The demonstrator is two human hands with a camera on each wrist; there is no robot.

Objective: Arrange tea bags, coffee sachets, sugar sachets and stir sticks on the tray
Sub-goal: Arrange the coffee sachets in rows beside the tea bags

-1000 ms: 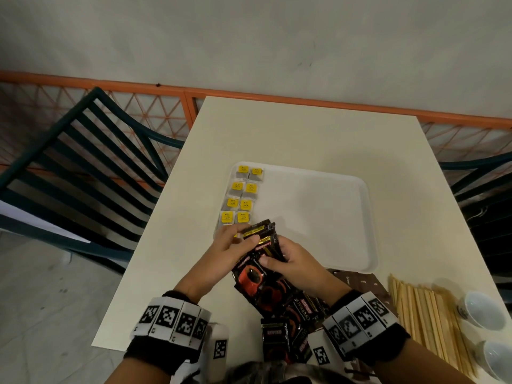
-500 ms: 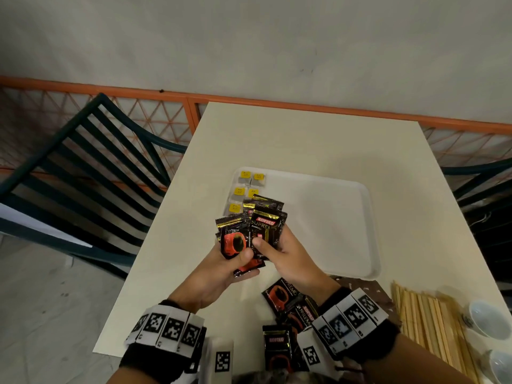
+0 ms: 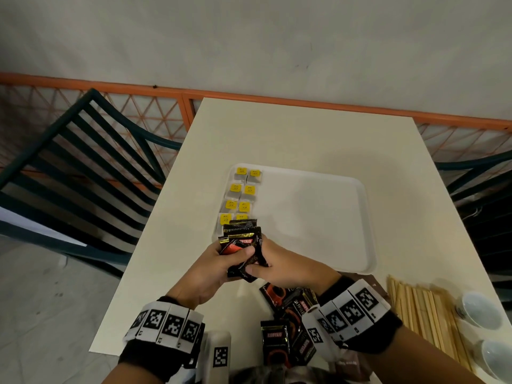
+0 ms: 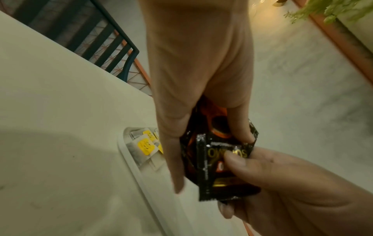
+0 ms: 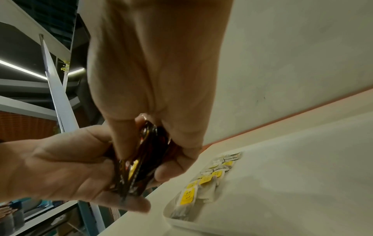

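Both hands hold one bunch of black coffee sachets (image 3: pixel 243 246) just above the near left corner of the white tray (image 3: pixel 318 217). My left hand (image 3: pixel 221 261) grips the bunch from the left, thumb across its front. My right hand (image 3: pixel 266 266) pinches it from the right. The left wrist view shows the sachets (image 4: pixel 220 156) between my left hand (image 4: pixel 203 143) and the right thumb. In the right wrist view the stack (image 5: pixel 139 161) sits edge-on in my right hand (image 5: pixel 151 151). Yellow-tagged tea bags (image 3: pixel 241 195) lie in two columns along the tray's left side.
More coffee sachets (image 3: pixel 288 320) lie on the cream table (image 3: pixel 304 134) near its front edge. Wooden stir sticks (image 3: pixel 424 311) lie at the front right beside two white cups (image 3: pixel 482 309). Dark green chairs (image 3: pixel 83 162) stand left and right of the table.
Both hands picked a bunch of sachets out of the pile, lifted it toward the tray and now squeeze it into a tighter stack held lower.
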